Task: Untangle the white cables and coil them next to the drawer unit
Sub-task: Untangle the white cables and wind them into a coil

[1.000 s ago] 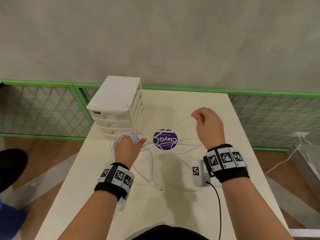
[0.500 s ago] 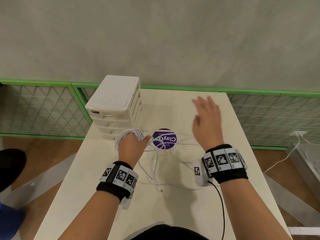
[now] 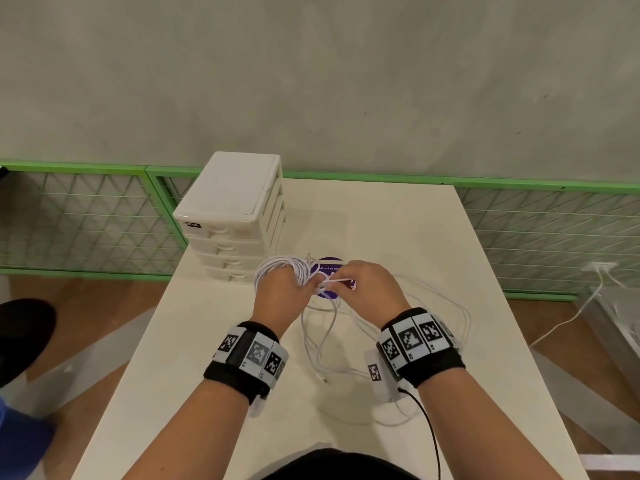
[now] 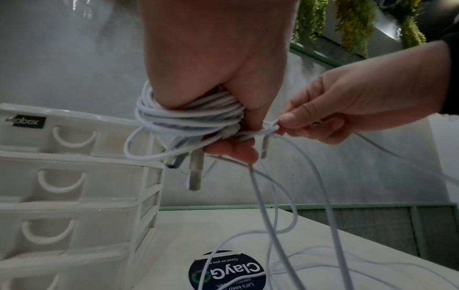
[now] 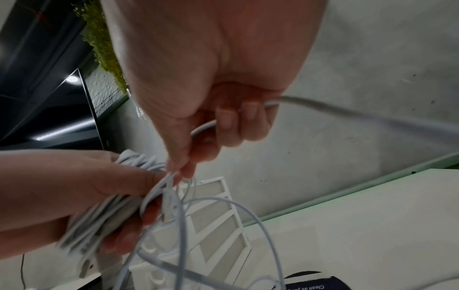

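1. Left hand point(image 3: 282, 292) raised above the desk point(image 3: 398, 230), just right of the white drawer unit point(image 3: 235, 216), fingers point(image 4: 233, 151) curled tight round a coil of white cable point(image 3: 284, 268).
2. Coil wound in several turns about that hand, with 2 plug ends point(image 4: 195, 172) hanging down below the fist.
3. Right hand point(image 3: 367, 287) right beside the left one, over the purple round sticker point(image 3: 329, 266), thumb and forefinger pinching a loose cable strand point(image 4: 263, 131) close against the coil.
4. Remaining fingers point(image 5: 231, 125) of the right hand folded over the same strand, which runs out past the little finger toward the right.
5. Loose white cables point(image 3: 433, 299) lying in slack loops on the desk, to the right of the drawer unit and nearer the person, 1 free plug end point(image 3: 323, 379) resting flat among them.
6. Drawer unit at the far left corner of the desk, 4 drawers with curved handles, all pushed in.
7. Marker bands point(image 3: 420, 337) round both wrists, a black lead point(image 3: 427, 424) trailing from the right one.
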